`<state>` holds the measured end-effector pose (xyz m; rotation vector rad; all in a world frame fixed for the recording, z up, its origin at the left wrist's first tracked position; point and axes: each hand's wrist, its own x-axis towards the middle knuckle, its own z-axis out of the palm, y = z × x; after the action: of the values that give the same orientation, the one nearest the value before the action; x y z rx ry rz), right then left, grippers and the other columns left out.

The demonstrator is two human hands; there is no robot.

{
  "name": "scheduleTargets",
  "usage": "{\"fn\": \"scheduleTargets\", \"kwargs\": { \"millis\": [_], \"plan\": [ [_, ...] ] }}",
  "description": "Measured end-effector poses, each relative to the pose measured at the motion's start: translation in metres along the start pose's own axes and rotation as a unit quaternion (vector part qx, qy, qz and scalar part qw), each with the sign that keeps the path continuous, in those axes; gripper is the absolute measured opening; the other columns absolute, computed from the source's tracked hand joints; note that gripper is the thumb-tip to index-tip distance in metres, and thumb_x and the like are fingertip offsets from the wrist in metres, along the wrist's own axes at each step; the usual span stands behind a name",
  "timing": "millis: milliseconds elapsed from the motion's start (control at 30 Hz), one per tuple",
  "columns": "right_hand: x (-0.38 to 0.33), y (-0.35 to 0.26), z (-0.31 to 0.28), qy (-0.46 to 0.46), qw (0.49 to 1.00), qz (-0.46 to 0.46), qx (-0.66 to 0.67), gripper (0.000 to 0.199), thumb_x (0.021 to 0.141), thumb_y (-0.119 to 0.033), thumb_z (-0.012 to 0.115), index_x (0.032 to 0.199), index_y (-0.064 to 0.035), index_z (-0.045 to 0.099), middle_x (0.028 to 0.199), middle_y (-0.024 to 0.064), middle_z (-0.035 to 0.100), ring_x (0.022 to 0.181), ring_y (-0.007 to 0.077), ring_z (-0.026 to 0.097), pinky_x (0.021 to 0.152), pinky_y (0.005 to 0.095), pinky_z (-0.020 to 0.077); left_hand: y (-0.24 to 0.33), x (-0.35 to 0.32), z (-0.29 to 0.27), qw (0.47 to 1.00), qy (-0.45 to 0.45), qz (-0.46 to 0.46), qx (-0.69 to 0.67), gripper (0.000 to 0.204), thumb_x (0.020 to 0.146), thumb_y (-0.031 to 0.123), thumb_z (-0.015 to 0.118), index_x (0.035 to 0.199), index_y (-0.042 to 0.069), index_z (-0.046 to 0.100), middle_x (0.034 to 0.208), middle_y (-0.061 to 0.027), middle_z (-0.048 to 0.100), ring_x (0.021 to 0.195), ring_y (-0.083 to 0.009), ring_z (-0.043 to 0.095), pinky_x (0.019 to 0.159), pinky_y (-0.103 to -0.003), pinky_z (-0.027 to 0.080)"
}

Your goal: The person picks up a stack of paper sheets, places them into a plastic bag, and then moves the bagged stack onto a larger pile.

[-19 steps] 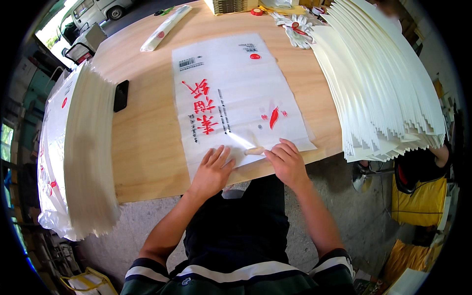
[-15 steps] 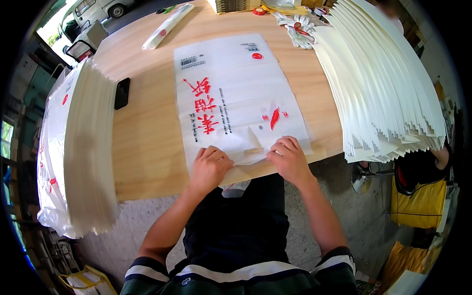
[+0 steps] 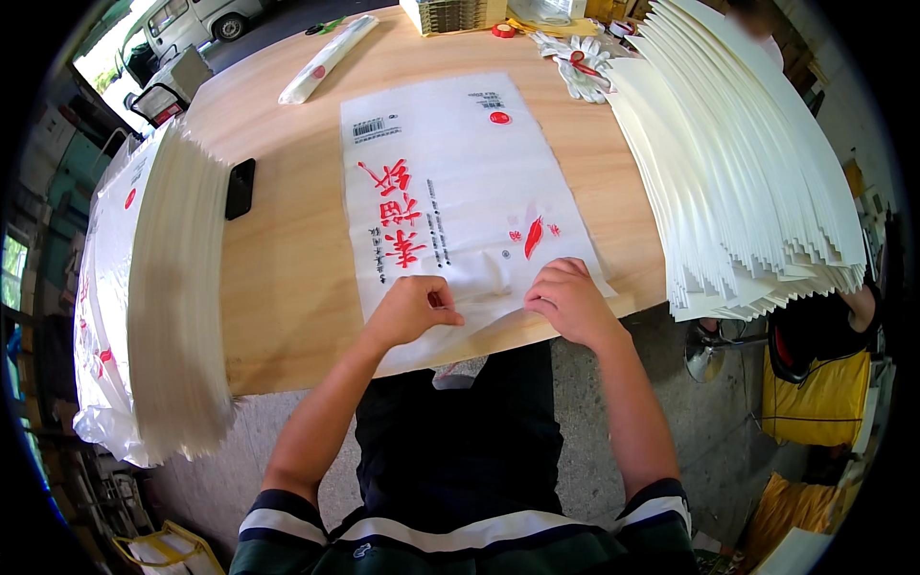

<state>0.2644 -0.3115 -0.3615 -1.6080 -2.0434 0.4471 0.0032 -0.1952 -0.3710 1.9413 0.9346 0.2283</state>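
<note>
A white translucent plastic bag (image 3: 474, 182) with red and black print lies flat on the wooden table in front of me, its near end at the table edge. My left hand (image 3: 414, 310) is curled at the bag's near edge, thumb and fingers pinched on the film. To its right, my right hand (image 3: 573, 301) has its fingers bent together on the near right part of the bag. Just what lies between the fingertips is partly hidden. A strip of film shows below my left wrist, reaching past the table's edge.
On the left stands a thick stack of plastic bags (image 3: 177, 297), with a black phone (image 3: 241, 189) beside it. A large fanned stack of white sheets (image 3: 747, 182) fills the right. Farther back lie a rolled plastic bundle (image 3: 329, 59), white gloves (image 3: 575, 65) and red scissors (image 3: 585, 63).
My left hand has turned, its thumb side now showing. The crease between my hands has flattened, and the bag's near left edge has come closer to me.
</note>
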Motion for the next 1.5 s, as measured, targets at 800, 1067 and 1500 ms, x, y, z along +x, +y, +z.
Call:
{"fn": "scheduleTargets", "kwargs": {
  "millis": [800,1067,1500],
  "plan": [
    [0.05,-0.076,0.071,0.206,0.72,0.28,0.601,0.023,0.089,-0.021,0.073,0.095,0.0014,0.069,0.081,0.0054,0.068,0.069,0.0122,0.064,0.062,0.025,0.0513,0.026,0.023,-0.029,0.995,0.018,0.051,-0.079,0.02,0.08,0.008,0.077,0.085,-0.001,0.06,0.077,-0.0053,0.063,0.068,-0.0112,0.057,0.059,-0.029,0.047],
    [0.043,-0.019,0.049,0.361,0.624,0.258,0.643,0.02,0.09,-0.006,0.061,0.109,0.001,0.063,0.095,0.0093,0.068,0.076,0.0188,0.066,0.069,0.0296,0.0528,-0.001,0.026,-0.102,0.883,0.295,0.067,-0.359,0.018,0.085,-0.01,0.057,0.096,0.001,0.049,0.104,-0.0168,0.065,0.083,-0.0194,0.067,0.067,-0.03,0.055],
    [0.078,-0.039,0.015,0.165,0.748,0.241,0.595,0.061,0.078,-0.003,0.071,0.136,-0.0017,0.051,0.119,0.0113,0.062,0.117,0.0214,0.057,0.091,0.0329,0.0488,0.064,0.019,-0.095,0.975,0.09,0.008,0.201,0.051,0.075,0.027,0.078,0.115,-0.002,0.064,0.097,-0.0175,0.07,0.091,-0.0295,0.068,0.079,-0.038,0.053]
  ]
}}
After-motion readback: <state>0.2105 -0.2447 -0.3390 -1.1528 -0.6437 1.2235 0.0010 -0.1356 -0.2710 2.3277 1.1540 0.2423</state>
